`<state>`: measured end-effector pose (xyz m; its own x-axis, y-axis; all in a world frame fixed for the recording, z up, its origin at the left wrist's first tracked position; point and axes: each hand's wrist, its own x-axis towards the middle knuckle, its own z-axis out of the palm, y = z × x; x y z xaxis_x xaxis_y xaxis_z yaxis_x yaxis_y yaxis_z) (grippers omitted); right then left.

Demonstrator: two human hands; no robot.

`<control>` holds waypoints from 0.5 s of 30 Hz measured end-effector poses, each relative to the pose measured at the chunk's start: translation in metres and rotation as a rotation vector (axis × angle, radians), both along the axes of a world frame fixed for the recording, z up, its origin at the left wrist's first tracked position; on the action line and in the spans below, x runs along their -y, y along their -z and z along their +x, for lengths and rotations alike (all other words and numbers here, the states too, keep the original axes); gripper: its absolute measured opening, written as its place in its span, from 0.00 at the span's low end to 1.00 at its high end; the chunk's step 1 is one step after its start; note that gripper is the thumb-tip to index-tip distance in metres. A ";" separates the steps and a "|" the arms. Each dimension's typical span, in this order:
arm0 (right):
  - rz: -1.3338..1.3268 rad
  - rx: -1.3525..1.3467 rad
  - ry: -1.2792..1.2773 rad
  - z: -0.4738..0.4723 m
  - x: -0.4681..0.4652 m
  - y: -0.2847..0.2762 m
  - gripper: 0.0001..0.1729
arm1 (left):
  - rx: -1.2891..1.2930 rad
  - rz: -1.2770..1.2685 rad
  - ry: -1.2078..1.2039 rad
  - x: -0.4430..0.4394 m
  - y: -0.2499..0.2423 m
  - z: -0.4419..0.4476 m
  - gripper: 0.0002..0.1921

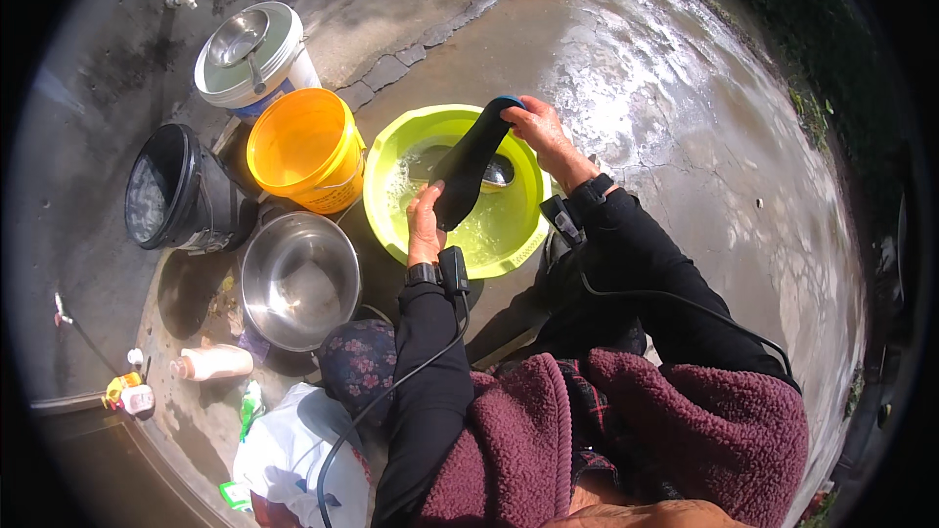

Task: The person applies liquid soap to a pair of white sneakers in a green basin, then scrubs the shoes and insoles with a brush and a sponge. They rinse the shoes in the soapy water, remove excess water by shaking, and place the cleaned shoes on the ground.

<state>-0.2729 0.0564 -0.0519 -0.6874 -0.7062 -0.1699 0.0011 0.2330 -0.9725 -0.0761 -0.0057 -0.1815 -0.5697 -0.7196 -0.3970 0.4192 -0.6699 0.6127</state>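
Observation:
A long black shoe insole (473,161) with a blue edge at its far end is stretched slantwise between my two hands. My left hand (425,218) grips its lower end, at the near left. At the upper end, my right hand (541,130) pinches the blue-edged tip. Beneath the insole stands a lime-green plastic basin (381,220) of sudsy water. Partly under the water lies a dark object with a pale edge, perhaps a shoe (498,171); the insole covers part of it.
Left of the basin stand a yellow bucket (297,139), a black bucket (158,191) and a steel bowl (301,282). A metal ladle (238,38) rests on a white bucket (293,66). A pink bottle (216,363) and a white plastic bag (301,447) lie nearer. Wet concrete (697,183) extends rightward.

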 end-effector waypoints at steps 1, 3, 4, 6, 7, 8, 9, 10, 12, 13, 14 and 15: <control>-0.040 0.017 -0.001 0.000 0.001 0.000 0.12 | -0.113 0.020 0.044 0.000 0.001 -0.001 0.14; -0.066 0.010 0.000 0.000 0.004 0.000 0.10 | -0.201 0.066 0.068 -0.001 0.003 -0.007 0.16; -0.105 0.047 0.006 0.001 0.003 0.000 0.09 | -0.212 0.103 0.078 -0.002 0.003 -0.009 0.18; -0.119 -0.055 -0.045 0.004 0.005 0.003 0.10 | -0.318 0.056 0.082 -0.004 0.002 -0.014 0.19; -0.040 -0.093 0.017 0.006 0.005 0.005 0.11 | -0.255 0.115 0.073 -0.005 0.001 -0.016 0.19; -0.087 -0.138 -0.045 0.008 0.006 0.008 0.14 | -0.353 0.086 0.101 -0.005 0.000 -0.018 0.20; -0.030 -0.161 -0.035 0.011 0.005 0.012 0.17 | -0.382 0.110 0.126 -0.005 0.000 -0.020 0.20; -0.037 -0.179 -0.128 0.015 0.005 0.016 0.22 | -0.339 0.172 0.120 -0.005 0.000 -0.023 0.20; -0.052 -0.423 -0.340 0.027 0.002 0.024 0.20 | -0.424 0.158 0.128 -0.006 0.002 -0.028 0.19; -0.025 -0.555 -0.440 0.035 -0.001 0.029 0.19 | -0.407 0.193 0.127 -0.007 0.004 -0.028 0.18; -0.096 -0.632 -0.502 0.045 -0.004 0.033 0.20 | -0.384 0.220 0.083 -0.006 0.006 -0.028 0.19; -0.133 -0.689 -0.542 0.055 -0.007 0.037 0.20 | -0.269 -0.184 0.077 -0.007 0.007 -0.027 0.20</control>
